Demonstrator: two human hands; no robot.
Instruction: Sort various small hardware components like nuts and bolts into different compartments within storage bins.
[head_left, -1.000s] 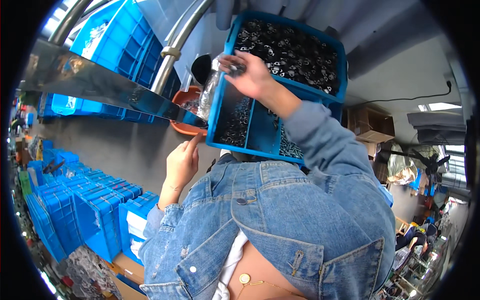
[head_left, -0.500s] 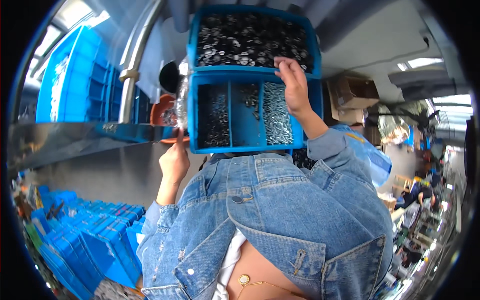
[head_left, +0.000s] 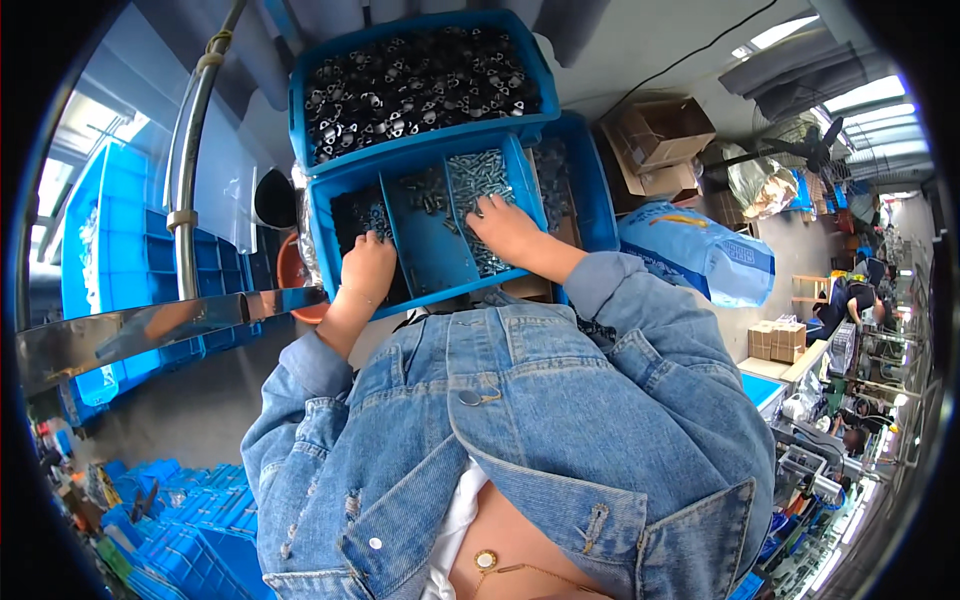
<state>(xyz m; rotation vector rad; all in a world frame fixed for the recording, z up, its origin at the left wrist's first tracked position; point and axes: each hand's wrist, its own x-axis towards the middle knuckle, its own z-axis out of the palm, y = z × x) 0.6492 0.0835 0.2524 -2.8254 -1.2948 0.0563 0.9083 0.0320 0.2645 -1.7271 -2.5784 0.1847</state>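
A blue divided box (head_left: 422, 282) stands in front of me, with three compartments. My left hand (head_left: 368, 268) reaches into the left one, fingers curled down at small dark parts (head_left: 358, 212); what the fingertips hold is hidden. In the right compartment my right hand (head_left: 503, 232) bends its fingers into a heap of silvery screws (head_left: 480, 172), touching them. Whether one is pinched there is too small to tell. The middle compartment holds a few small metal pieces (head_left: 430, 196). Behind it, a blue bin (head_left: 300, 120) is filled with shiny black parts (head_left: 420, 85).
A metal rail (head_left: 150, 325) and an upright pole (head_left: 187, 170) stand at left, near blue crates (head_left: 150, 235) and an orange bowl (head_left: 291, 268). To the right lie another blue bin (head_left: 597, 190), cardboard boxes (head_left: 665, 135) and a blue-white bag (head_left: 700, 255). A person (head_left: 862, 297) is far right.
My left hand has gone from beside the orange bowl into the left compartment. My right hand has come down from the bin's edge onto the screws. The view has shifted.
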